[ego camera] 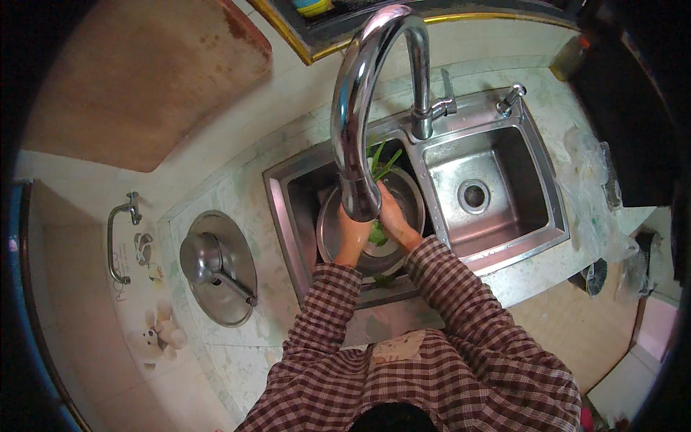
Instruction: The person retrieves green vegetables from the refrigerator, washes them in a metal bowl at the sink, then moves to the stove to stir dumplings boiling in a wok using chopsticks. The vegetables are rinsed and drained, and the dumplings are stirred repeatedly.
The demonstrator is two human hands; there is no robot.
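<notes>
Green leafy vegetables (379,235) are between my hands, with their long stems (384,166) pointing away from me. My right hand (397,220) closes around them from the right. On the other side, my left hand (353,235) is against the greens, its fingers hidden behind the faucet head. Both hands are over a round stainless steel basin (415,202), which sits in the left bowl of a double sink (282,216). The chrome gooseneck faucet (360,202) arches directly above and covers part of the greens. A loose leaf (384,280) lies near the basin's front edge.
The right sink bowl (459,224) has a drain (475,195) and a soap dispenser (511,100) behind it. On the left counter, a metal dipper (202,256) rests on a round metal dish or lid (237,308). Clear plastic bags (588,189) lie on the right.
</notes>
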